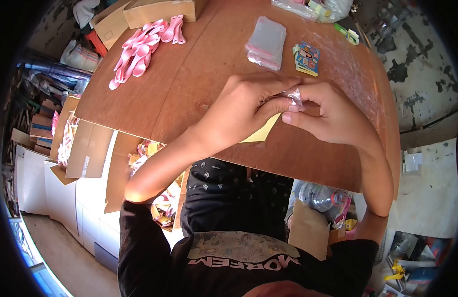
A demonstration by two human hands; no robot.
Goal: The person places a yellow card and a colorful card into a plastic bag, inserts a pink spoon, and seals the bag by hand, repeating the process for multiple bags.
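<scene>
Over the brown table, my left hand [251, 101] and my right hand [328, 106] meet, fingers closed in a pinch on a small clear plastic bag [294, 95]. Only a crumpled, shiny bit of the bag shows between the fingertips; my fingers cover the rest. A yellow piece [262, 132], flat like card, sticks out below my left hand. Just beyond my hands lie a stack of clear plastic bags [267, 42] and a small pile of colourful printed cards [307, 58].
Pink plastic spoons [139, 52] lie heaped at the table's far left, near a cardboard box [159, 12]. A filled plastic bag [315, 9] sits at the far edge. Open cartons [122, 163] with packets stand below the table's left edge. A large clear bottle [315, 195] lies below its front edge.
</scene>
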